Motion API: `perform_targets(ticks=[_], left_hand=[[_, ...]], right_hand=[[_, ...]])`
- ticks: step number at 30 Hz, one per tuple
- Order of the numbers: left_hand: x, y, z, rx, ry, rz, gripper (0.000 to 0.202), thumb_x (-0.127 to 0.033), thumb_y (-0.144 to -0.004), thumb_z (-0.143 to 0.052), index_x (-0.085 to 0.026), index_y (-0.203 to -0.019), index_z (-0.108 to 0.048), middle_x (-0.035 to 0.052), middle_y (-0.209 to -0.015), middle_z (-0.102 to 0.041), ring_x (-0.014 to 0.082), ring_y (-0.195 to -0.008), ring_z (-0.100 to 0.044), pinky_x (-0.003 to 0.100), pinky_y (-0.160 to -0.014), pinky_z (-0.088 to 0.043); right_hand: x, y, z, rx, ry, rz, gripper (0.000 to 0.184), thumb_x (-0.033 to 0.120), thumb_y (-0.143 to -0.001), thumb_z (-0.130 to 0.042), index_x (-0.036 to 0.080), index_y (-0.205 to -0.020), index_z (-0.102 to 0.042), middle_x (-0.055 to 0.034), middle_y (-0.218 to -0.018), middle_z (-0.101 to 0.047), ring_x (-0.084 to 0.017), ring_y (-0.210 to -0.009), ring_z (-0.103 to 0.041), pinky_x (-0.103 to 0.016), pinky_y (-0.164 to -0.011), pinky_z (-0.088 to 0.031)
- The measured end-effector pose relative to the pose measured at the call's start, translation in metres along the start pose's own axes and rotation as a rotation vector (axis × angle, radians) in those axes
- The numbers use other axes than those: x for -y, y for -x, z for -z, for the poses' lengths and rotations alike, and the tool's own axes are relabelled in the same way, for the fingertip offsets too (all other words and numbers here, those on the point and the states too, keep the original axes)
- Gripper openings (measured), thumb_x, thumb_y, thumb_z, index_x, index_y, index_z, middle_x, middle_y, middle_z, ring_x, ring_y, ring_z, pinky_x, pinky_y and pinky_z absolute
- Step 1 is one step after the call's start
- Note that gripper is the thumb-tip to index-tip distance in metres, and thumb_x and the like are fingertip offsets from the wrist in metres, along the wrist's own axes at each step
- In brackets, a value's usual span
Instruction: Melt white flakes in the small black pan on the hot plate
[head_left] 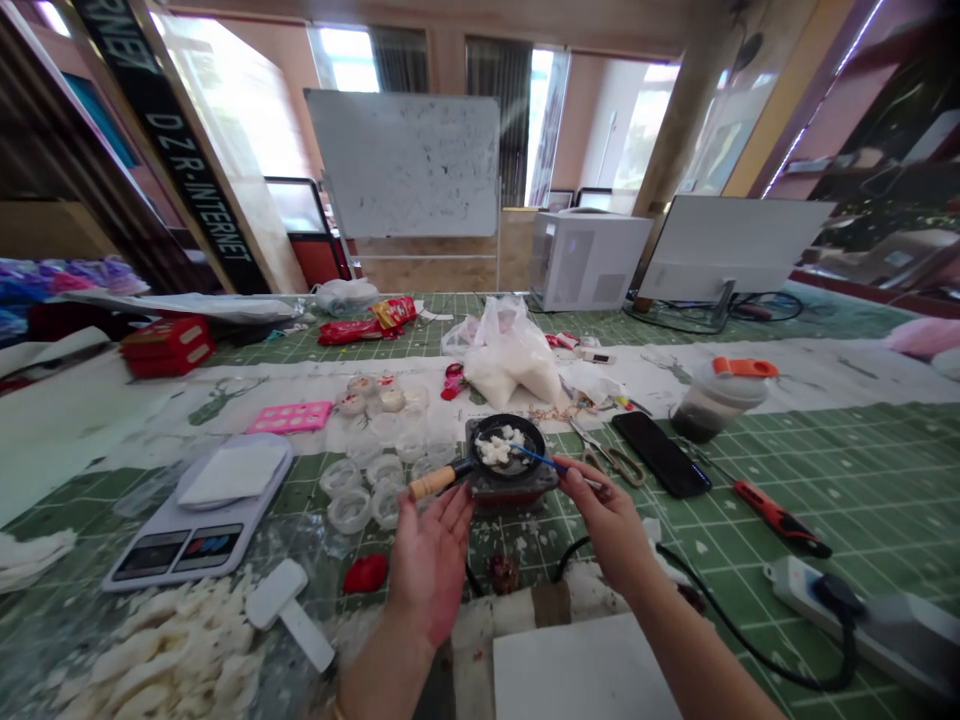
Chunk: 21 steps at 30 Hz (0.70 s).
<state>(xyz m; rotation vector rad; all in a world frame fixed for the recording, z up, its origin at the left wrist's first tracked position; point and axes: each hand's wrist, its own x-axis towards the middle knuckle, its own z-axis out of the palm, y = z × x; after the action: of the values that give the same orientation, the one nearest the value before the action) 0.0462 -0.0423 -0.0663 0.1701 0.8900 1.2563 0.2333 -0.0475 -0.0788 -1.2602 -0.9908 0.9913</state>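
While the right hand [604, 508] pinches a blue stick [541, 459], likely to stir white chunks [498, 448], the left hand [435, 550] spreads open. It may steady the wooden pan handle [433, 482].

A small black frying pan [534, 432] sits flat on a square-topped hot plate [495, 496], its pale wooden handle [433, 482] pointing to eight o'clock. Uneven white lumps [496, 447] lie inside, mostly from the centre toward nine o'clock. A slim blue stirring stick [541, 459] slants in from four o'clock, its tip by the lumps.
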Motion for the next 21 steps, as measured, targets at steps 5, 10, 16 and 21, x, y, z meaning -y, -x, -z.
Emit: perform_targets(ticks=[5, 10, 16, 21], left_hand=[[0.004, 0.011, 0.005, -0.030, 0.035, 0.013, 0.064, -0.057, -0.085, -0.026, -0.007, -0.113, -0.055, 0.0191, -0.118, -0.058, 0.0213, -0.108, -0.056, 0.034, -0.101, -0.037], [0.006, 0.012, 0.016, 0.021, 0.093, -0.035, 0.062, -0.059, -0.082, -0.031, -0.010, -0.110, -0.058, 0.0205, -0.120, -0.056, 0.0261, -0.111, -0.053, 0.042, -0.102, -0.034], [-0.005, 0.011, 0.028, 0.082, 0.180, -0.194, 0.052, -0.060, -0.080, -0.034, -0.031, -0.120, -0.052, 0.0064, -0.125, -0.055, 0.0267, -0.117, -0.048, 0.046, -0.101, -0.033], [-0.013, 0.015, 0.028, 0.093, 0.089, -0.227, 0.054, -0.060, -0.079, -0.035, -0.031, -0.122, -0.051, 0.0060, -0.127, -0.053, 0.0310, -0.117, -0.046, 0.049, -0.099, -0.033]], right_hand=[[-0.001, 0.007, 0.008, 0.018, 0.031, -0.025, 0.038, 0.045, -0.077, -0.056, 0.021, -0.106, -0.063, -0.0075, -0.101, -0.067, -0.022, -0.099, -0.059, -0.039, -0.091, -0.041], [0.013, 0.013, 0.012, -0.037, 0.323, 0.156, 0.029, 0.041, -0.079, -0.054, 0.025, -0.099, -0.066, -0.0054, -0.101, -0.066, -0.023, -0.099, -0.058, -0.038, -0.085, -0.046], [0.023, 0.017, 0.002, 0.041, 0.475, 0.445, 0.023, 0.027, -0.084, -0.048, 0.027, -0.102, -0.063, -0.0059, -0.101, -0.062, -0.018, -0.097, -0.056, -0.032, -0.084, -0.046], [0.023, 0.017, 0.002, 0.017, 0.533, 0.463, 0.021, 0.025, -0.084, -0.048, 0.026, -0.099, -0.062, -0.0039, -0.094, -0.063, -0.016, -0.089, -0.058, -0.029, -0.078, -0.046]])
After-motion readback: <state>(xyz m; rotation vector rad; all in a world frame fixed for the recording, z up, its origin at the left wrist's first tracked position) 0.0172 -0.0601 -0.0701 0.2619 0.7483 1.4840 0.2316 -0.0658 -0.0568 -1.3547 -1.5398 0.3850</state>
